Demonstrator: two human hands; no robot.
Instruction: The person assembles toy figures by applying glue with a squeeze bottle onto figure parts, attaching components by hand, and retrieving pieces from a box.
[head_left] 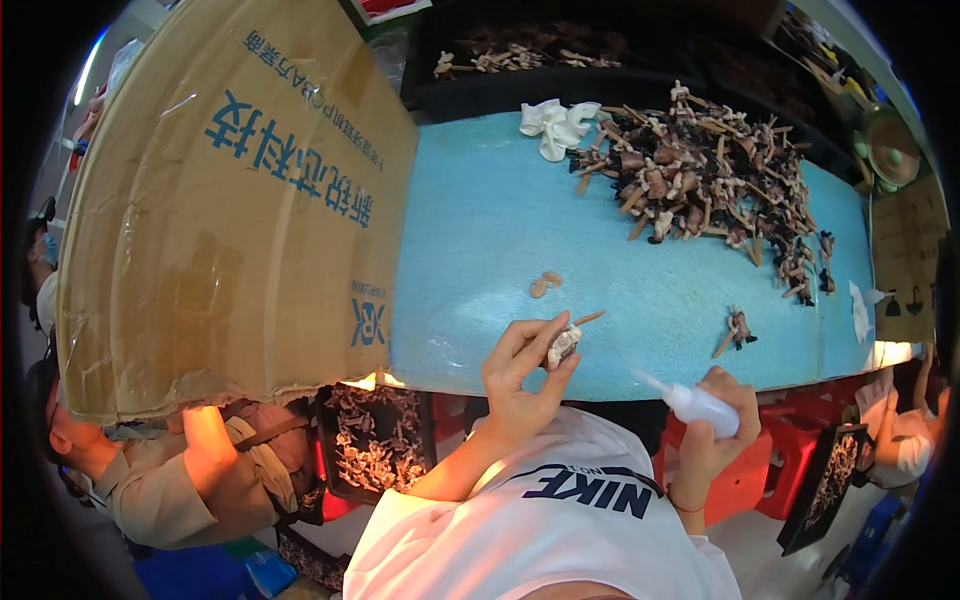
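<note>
My left hand (522, 385) pinches a small figurine (563, 347), pale and dark with a brown stick pointing out to the right, just above the near edge of the blue table (470, 230). In my right hand (728, 430) is a white squeeze bottle (702, 409). Its thin nozzle points up and left toward the figurine but stays apart from it. Just beyond my left hand lies a small tan piece (545, 284). One loose figurine (738, 328) rests on the table beyond the bottle. Farther back spreads a big heap of similar figurines (690, 180).
A large cardboard box (240, 220) walls off the left side. Behind the heap stand black trays (480, 97), beside a crumpled white cloth (556, 127). Below the table are a tray of parts (380, 440) and red stools (790, 450). People sit at left (180, 470) and right.
</note>
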